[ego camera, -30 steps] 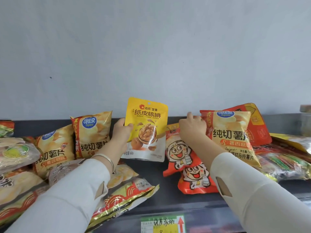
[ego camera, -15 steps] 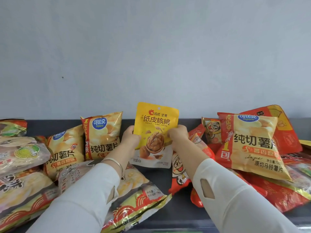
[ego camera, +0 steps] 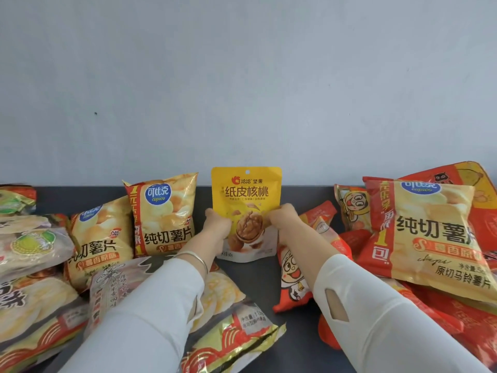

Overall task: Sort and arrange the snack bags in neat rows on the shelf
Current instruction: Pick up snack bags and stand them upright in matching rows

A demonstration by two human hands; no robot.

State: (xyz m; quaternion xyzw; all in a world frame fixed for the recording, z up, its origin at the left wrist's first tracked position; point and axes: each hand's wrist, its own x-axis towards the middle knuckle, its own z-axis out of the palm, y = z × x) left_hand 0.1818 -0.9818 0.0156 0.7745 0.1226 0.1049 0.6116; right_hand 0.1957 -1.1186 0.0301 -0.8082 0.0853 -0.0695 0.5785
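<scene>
A yellow walnut bag [ego camera: 246, 195] stands upright at the back middle of the dark shelf [ego camera: 258, 281], close to the wall. My left hand [ego camera: 216, 224] grips its left edge and my right hand [ego camera: 282, 218] grips its right edge. Two yellow potato chip bags [ego camera: 164, 214] stand just left of it. To the right lie red cartoon-face bags [ego camera: 295, 270], partly hidden under my right arm, and another chip bag [ego camera: 430, 235] leaning on red packs.
Flat rice cracker packs [ego camera: 228, 327] lie under my left arm at the front. More bags [ego camera: 29, 240] pile up at the far left. A large red bag [ego camera: 473, 189] rests at the far right. A plain grey wall [ego camera: 242, 90] rises behind the shelf.
My right hand left the chip bag on the right and took hold of the walnut bag's right edge. The walnut bag went from tilted to upright, lower on the shelf.
</scene>
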